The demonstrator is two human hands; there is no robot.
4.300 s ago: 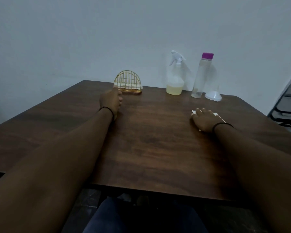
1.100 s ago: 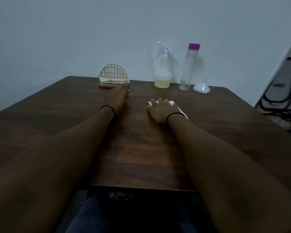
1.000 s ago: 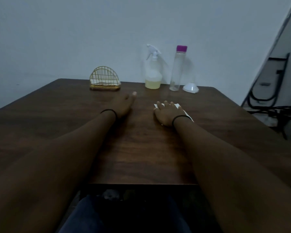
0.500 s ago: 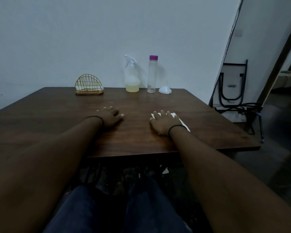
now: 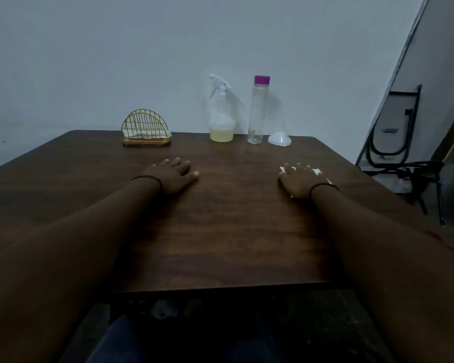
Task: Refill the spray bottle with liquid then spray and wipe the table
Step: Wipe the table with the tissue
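While it stands at the table's [image 5: 220, 231] far edge, the spray bottle [image 5: 221, 119] holds shallow yellowish liquid; the purple-capped bottle [image 5: 257, 111] beside it looks nearly empty, a funnel [image 5: 279, 139] next to that. The right hand [image 5: 300, 180], spread flat on a white tissue [image 5: 317, 172], has slid rightward; the left hand [image 5: 172, 174] lies open, palm down.

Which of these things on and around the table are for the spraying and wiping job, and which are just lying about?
For the job:
clear spray bottle with yellowish liquid
tall clear bottle with purple cap
white plastic funnel
white paper napkin under the right hand
dark wooden table

Lying about:
gold wire napkin holder
folded black-framed chair against the wall
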